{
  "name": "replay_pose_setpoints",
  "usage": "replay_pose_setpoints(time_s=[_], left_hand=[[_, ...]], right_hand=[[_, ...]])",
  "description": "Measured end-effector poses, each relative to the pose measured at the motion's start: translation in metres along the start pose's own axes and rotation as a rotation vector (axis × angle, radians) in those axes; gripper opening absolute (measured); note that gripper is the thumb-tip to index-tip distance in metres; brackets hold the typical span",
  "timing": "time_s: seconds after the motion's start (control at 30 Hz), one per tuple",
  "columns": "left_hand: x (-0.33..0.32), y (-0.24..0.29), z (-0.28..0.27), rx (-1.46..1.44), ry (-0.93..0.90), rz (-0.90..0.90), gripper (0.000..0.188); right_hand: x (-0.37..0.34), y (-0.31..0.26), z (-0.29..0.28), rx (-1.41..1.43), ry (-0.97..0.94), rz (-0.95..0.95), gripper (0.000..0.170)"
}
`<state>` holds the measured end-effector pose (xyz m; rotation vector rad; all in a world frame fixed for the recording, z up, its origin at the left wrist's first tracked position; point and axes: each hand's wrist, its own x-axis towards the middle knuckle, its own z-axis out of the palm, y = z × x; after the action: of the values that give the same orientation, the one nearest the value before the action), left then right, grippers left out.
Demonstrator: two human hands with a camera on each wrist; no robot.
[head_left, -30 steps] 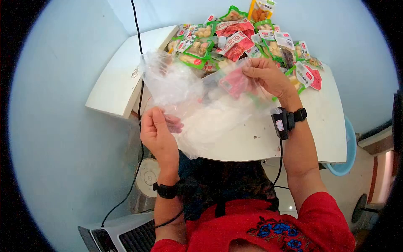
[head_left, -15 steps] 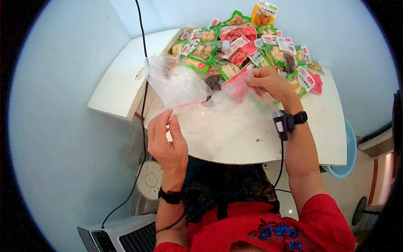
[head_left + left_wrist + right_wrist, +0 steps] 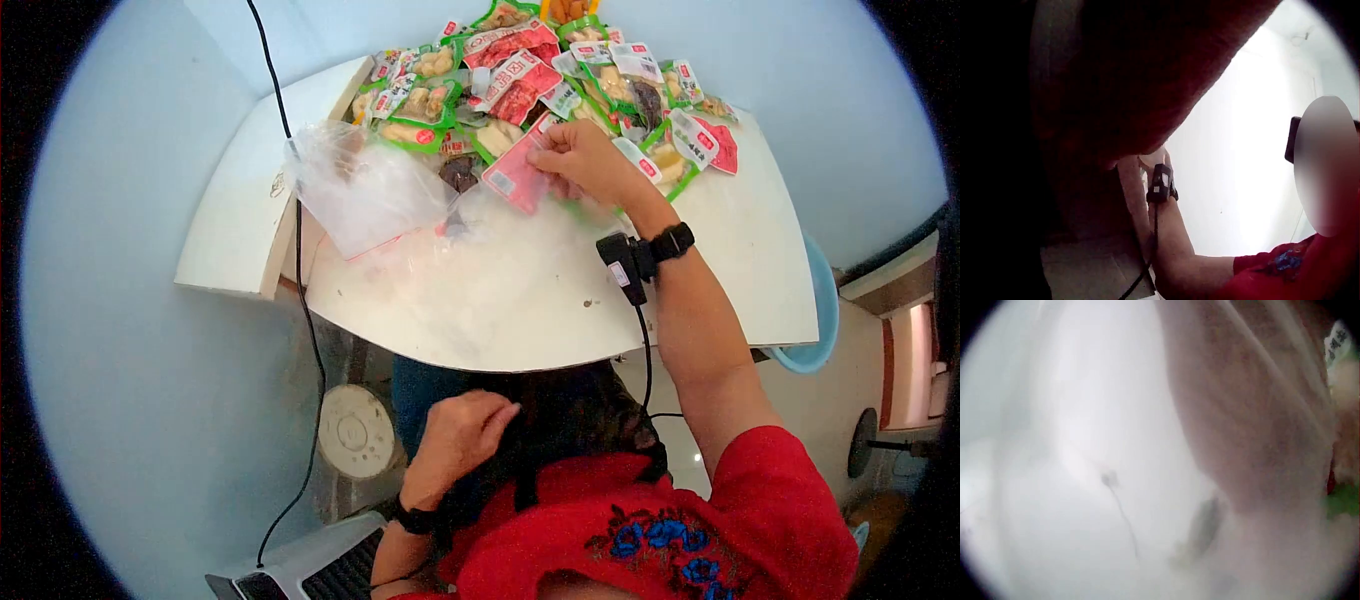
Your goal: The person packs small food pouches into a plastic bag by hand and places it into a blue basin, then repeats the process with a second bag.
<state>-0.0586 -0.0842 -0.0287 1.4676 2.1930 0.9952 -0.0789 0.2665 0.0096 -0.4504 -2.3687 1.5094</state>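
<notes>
My right hand [image 3: 590, 165] is over the middle of the table in the head view, its thumb and fingers pinching a flat red packet [image 3: 515, 178] with a pale label patch. Thin clear plastic bag film [image 3: 470, 270] spreads below that hand. In the right wrist view, the film [image 3: 1122, 412] veils the hand [image 3: 1254, 425]. Another part of clear plastic, a crumpled bag [image 3: 370, 195], lies at the left of the table. My left hand [image 3: 462, 440] hangs over the lap, fingers loosely curled, holding nothing. It fills the dark top of the left wrist view.
Sealed food packets [image 3: 510, 85] are heaped at the back of the white table [image 3: 720, 290]. A side panel [image 3: 260, 190] stands at the left, with a black cable [image 3: 300, 250] hanging past it. Below are a round stool [image 3: 355, 430] and a blue basin [image 3: 822, 320].
My left hand has let go of the plastic and dropped from the table to the lap. The right hand still pinches the red packet. The head view has shifted slightly.
</notes>
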Motion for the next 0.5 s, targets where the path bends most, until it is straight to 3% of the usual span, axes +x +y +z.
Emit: replay_pose_setpoints(time_s=[0.13, 0.3, 0.43, 0.5], left_hand=[[-0.015, -0.012, 0.033, -0.019, -0.191, -0.087, 0.015], [-0.017, -0.075, 0.114, 0.153, -0.416, -0.213, 0.019], [-0.014, -0.099, 0.160, 0.190, -0.534, -0.245, 0.025], [-0.021, -0.144, 0.218, 0.172, -0.595, -0.286, 0.026]], right_hand=[[-0.002, -0.002, 0.004, 0.057, 0.048, 0.037, 0.021], [0.005, 0.003, 0.009, 0.113, 0.055, 0.014, 0.021], [0.004, -0.008, 0.002, -0.122, 0.076, -0.097, 0.023], [0.003, -0.012, -0.005, -0.258, 0.098, -0.185, 0.024]])
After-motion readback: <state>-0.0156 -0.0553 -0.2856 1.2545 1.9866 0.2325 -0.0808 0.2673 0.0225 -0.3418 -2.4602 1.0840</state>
